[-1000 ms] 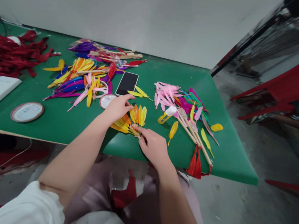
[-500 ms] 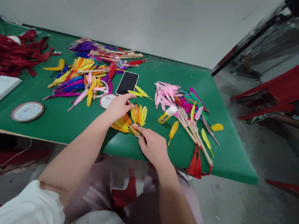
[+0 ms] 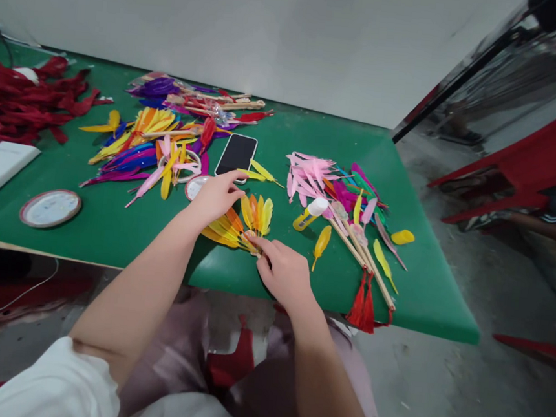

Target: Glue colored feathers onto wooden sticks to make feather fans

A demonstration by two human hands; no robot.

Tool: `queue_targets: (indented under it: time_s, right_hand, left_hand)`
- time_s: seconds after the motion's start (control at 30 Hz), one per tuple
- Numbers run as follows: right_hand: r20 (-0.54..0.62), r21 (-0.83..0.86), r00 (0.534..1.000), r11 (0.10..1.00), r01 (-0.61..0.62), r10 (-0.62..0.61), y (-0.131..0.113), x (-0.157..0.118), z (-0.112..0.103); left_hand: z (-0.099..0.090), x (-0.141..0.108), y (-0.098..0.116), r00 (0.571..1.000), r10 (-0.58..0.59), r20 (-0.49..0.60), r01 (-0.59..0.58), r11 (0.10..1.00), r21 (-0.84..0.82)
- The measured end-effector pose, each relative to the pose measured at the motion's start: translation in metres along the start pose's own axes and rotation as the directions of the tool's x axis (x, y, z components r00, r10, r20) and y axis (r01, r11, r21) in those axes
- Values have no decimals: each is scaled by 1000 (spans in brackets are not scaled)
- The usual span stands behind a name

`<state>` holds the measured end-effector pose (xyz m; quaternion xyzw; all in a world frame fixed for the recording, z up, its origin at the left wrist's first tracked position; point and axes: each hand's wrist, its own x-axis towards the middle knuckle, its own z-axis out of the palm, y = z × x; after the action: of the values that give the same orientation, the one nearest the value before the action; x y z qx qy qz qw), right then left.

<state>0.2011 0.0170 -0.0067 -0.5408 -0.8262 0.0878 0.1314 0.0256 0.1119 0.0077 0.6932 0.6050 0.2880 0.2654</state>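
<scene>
A fan of yellow and orange feathers (image 3: 258, 214) lies spread near the table's front edge. My right hand (image 3: 285, 271) holds its base down, the index finger pressed on the joined quills and the thumb tucked close to the front. Over the fan's left side hovers my left hand (image 3: 218, 197), thumb and index finger apart, with nothing visible between them. Its fingertips come close to the loose yellow feathers (image 3: 264, 171) beside a phone (image 3: 236, 154). Part of the fan's left half is hidden beneath that hand.
To the right are a glue stick (image 3: 310, 214), pink feathers (image 3: 310, 172) and wooden sticks (image 3: 370, 262) with red tassels (image 3: 363, 303). Mixed feathers (image 3: 152, 139), a round lid (image 3: 50, 208), a white box (image 3: 1, 171) and dark red ribbons (image 3: 24, 102) lie on the left.
My left hand has shifted slightly left and down, away from the fan's upright feathers. My right hand stays pressed on the fan's base.
</scene>
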Motion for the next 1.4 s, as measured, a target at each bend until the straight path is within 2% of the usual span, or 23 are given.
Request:
queue_targets:
  time_s: [0.23, 0.5, 1.4]
  right_hand:
    - [6, 9, 1000, 1000, -14, 14, -1, 0, -2]
    - [6, 11, 999, 999, -32, 31, -3, 1, -2]
    - [7, -11, 1000, 1000, 16, -16, 0, 1, 0]
  left_hand:
    - [4, 1, -3, 1000, 14, 27, -14, 1000, 16]
    - [5, 1, -1, 999, 40, 21, -38, 996, -78]
    - [8, 3, -6, 999, 50, 14, -50, 999, -4]
